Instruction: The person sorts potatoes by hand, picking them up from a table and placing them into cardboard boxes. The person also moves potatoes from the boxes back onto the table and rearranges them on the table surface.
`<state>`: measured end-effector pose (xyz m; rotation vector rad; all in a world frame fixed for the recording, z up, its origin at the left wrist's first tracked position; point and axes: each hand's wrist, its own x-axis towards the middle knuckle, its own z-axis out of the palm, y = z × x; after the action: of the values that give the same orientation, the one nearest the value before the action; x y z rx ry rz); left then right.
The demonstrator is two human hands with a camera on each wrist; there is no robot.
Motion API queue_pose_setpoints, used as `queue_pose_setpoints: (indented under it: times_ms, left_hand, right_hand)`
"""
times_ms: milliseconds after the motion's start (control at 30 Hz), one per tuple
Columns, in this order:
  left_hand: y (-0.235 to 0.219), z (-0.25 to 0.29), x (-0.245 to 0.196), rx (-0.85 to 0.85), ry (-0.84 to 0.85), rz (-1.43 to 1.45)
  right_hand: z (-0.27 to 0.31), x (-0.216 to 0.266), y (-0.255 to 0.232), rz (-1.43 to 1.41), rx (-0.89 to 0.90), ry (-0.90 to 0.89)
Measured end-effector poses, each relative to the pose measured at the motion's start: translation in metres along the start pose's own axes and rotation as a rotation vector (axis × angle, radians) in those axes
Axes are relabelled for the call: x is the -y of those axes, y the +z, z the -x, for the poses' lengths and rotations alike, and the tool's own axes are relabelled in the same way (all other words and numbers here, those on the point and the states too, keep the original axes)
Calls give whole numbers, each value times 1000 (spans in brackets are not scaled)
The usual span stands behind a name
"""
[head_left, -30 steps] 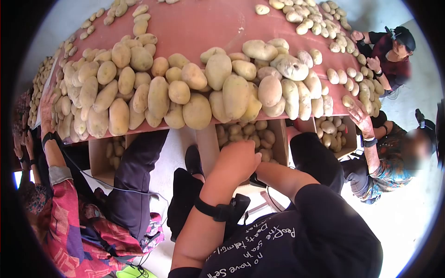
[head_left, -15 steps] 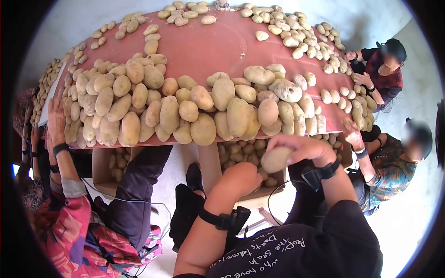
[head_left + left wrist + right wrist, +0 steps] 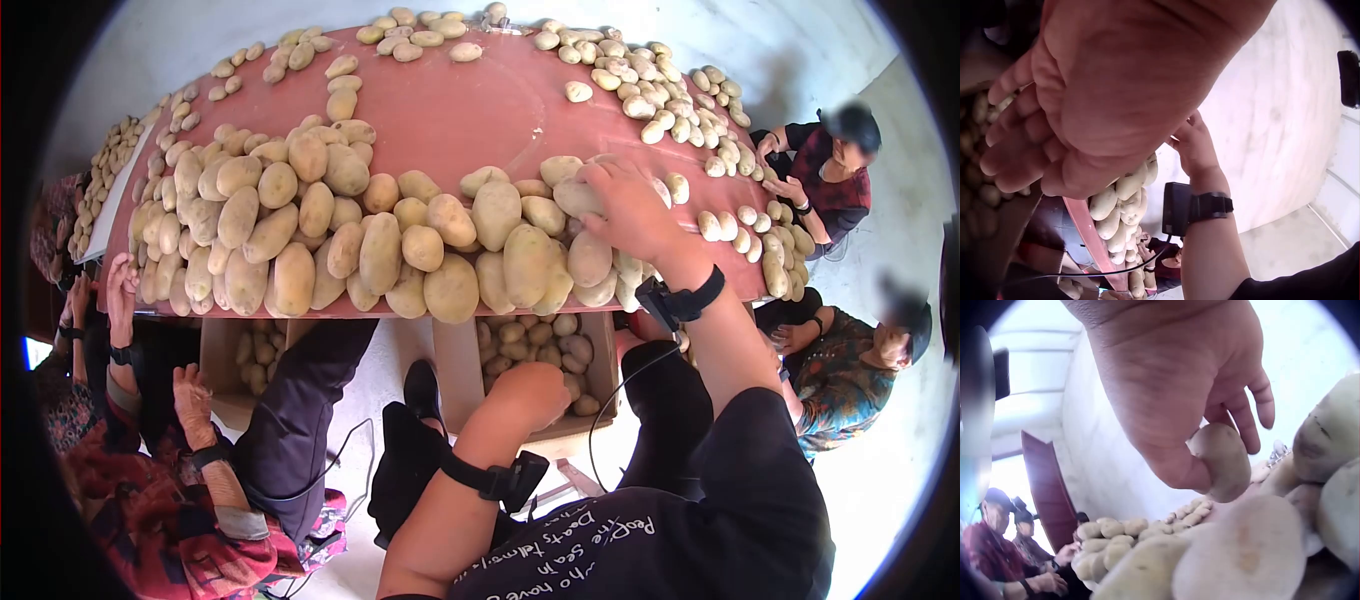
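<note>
Above the front row of potatoes point(image 3: 525, 265), my right hand point(image 3: 630, 210) reaches over the pile. In the right wrist view, thumb and fingers of my right hand point(image 3: 1179, 394) grip a pale potato point(image 3: 1225, 462), just above other potatoes. My left hand point(image 3: 530, 395) hangs over a cardboard box point(image 3: 603, 365) of potatoes below the table edge. The left wrist view shows my left hand point(image 3: 1110, 94) palm side, its fingers loosely bent with nothing in them.
The red table point(image 3: 450, 110) bears more potato heaps at the far edge and right. Another potato box point(image 3: 220, 375) stands below at left. People sit on both sides, one with raised hands at left. A cable point(image 3: 595, 440) hangs from my right wrist.
My right hand, first low at the box and then holding a potato above it, has moved up and forward to the table pile. My left hand stays over the box.
</note>
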<state>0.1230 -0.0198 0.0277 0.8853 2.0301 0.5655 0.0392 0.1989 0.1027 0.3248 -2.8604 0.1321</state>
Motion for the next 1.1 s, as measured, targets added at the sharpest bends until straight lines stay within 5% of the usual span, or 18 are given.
queue_pose_setpoints:
  times_ms: [200, 300, 400, 467, 600, 800, 1100]
  left_hand:
    - [4, -5, 20, -61, 3, -114]
    - [-13, 11, 12, -203, -129, -71]
    - [-18, 14, 13, -314, -147, -85]
    - [-17, 13, 15, -318, -166, -73]
    - [-11, 9, 11, -261, -49, -130]
    - [-2, -1, 10, -195, -50, -140]
    - [-1, -3, 4, -124, -112, -60]
  right_hand:
    - [28, 17, -22, -136, -168, -105]
    - [63, 41, -38, -669, -43, -142]
    - [98, 52, -9, -1018, 391, -156]
    - [122, 61, 36, -932, 702, 7]
    - [177, 87, 169, -532, 1017, 1]
    - [204, 148, 257, -511, 940, 131]
    - [201, 146, 287, -436, 972, 168]
